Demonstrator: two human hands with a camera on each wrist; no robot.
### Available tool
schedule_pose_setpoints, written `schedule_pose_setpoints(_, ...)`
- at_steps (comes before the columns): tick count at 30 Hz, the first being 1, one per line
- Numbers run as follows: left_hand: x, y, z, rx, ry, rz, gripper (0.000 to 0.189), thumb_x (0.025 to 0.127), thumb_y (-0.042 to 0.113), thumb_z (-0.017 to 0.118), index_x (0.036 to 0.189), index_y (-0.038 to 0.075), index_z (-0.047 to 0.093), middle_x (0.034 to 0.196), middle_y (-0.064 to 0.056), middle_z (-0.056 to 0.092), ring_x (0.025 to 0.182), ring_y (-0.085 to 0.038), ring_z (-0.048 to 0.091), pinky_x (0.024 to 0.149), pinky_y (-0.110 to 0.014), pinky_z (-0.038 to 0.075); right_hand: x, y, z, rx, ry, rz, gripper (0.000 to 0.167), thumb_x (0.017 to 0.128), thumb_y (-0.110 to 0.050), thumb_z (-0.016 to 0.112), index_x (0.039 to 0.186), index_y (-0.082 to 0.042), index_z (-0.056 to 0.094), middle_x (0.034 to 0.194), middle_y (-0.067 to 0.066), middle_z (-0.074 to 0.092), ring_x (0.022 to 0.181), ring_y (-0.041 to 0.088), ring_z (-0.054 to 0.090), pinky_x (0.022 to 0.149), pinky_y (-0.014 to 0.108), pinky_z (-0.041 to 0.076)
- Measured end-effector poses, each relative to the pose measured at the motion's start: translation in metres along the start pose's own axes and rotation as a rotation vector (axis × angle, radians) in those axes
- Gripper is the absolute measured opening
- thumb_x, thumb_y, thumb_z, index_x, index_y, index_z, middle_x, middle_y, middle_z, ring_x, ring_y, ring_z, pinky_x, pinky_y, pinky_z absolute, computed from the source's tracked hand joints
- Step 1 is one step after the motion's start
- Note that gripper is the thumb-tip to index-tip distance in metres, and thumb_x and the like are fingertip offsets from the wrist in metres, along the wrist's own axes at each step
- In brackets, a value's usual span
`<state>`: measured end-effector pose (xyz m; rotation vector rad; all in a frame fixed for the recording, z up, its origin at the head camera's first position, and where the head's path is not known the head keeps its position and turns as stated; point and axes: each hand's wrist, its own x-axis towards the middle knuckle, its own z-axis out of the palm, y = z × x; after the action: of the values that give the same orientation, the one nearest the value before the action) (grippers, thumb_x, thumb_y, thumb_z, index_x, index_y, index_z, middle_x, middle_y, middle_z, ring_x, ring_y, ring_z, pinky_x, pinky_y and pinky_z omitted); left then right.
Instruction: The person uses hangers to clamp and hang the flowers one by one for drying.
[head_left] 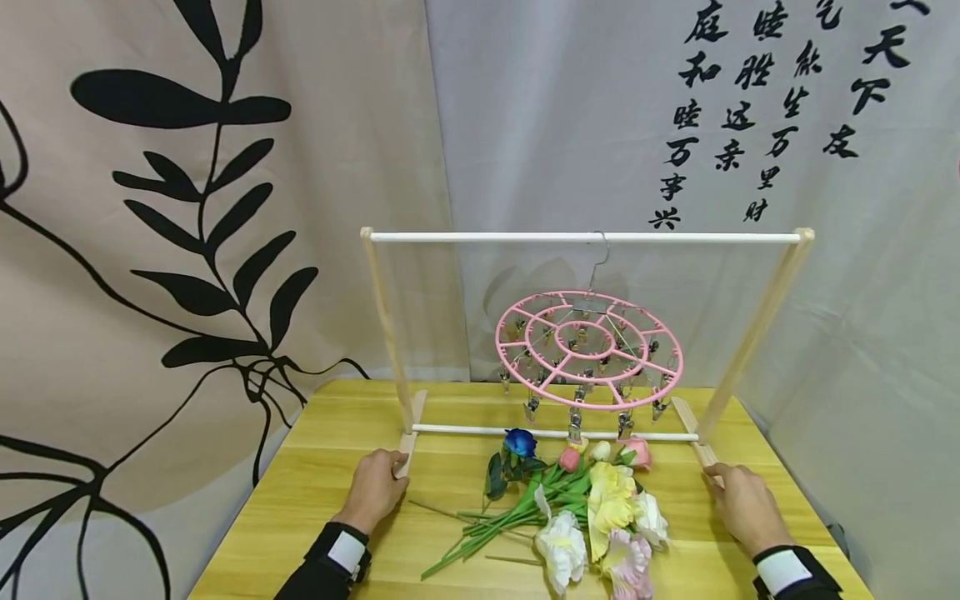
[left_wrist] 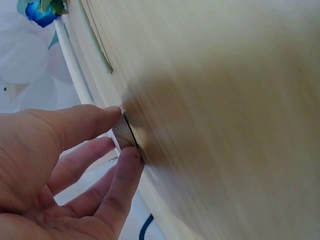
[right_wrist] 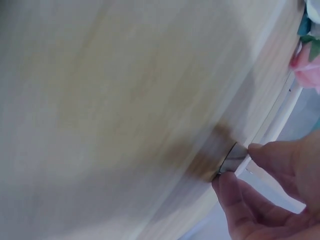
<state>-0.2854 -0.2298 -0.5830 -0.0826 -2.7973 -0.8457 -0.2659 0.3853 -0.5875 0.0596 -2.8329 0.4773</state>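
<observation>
Left fingers (left_wrist: 125,172), right fingers (right_wrist: 230,192) pinch near ends of wooden feet (head_left: 407,450); rack (head_left: 487,237) upright beyond

Hanging cloths (head_left: 367,167) (black leaves (head_left: 150,98), Chinese writing (head_left: 681,150)) behind a wood-grain table (head_left: 318,450) suggest a draped-off indoor corner.

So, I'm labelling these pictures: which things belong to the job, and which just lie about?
Seemingly the job:
rack, its feet pinched by left hand and right hand
pink hanger, hung on the rack

Seemingly lying about:
flowers, untouched on the table
</observation>
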Motion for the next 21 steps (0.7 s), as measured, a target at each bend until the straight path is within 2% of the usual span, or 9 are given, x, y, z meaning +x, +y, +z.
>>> schedule_pose_setpoints(8,-0.007,-0.012,-0.011,-0.007,-0.005,-0.026,0.038,0.094,-0.006,0.090,0.131,-0.007,0.084,0.120,-0.029,0.084,0.081,-0.018,0.075,0.062,-0.029,0.056,-0.003,-0.012,0.004,0.014,0.013,-0.023,0.020,0.099,0.005,0.083,0.118,0.011,0.081,0.098,0.032,0.080,0.093,0.053,0.079,0.077,0.068,0.063)
schedule_pose_setpoints(14,-0.013,-0.019,-0.014,0.005,-0.015,-0.040,0.038,0.095,-0.004,0.092,0.132,-0.005,0.084,0.115,-0.024,0.085,0.086,-0.020,0.077,0.065,-0.029,0.059,-0.008,-0.017,0.003,0.027,-0.019,-0.016,0.022,0.098,0.006,0.082,0.119,0.010,0.081,0.101,0.031,0.080,0.094,0.051,0.079,0.078,0.067,0.063)
schedule_pose_setpoints(21,-0.015,-0.023,-0.024,0.017,-0.017,-0.051,0.040,0.094,-0.004,0.092,0.133,-0.005,0.084,0.114,-0.024,0.085,0.088,-0.023,0.079,0.067,-0.031,0.060,-0.010,-0.025,0.006,0.038,0.015,-0.048,0.021,0.095,0.006,0.085,0.116,0.008,0.082,0.097,0.026,0.081,0.090,0.043,0.079,0.075,0.063,0.063)
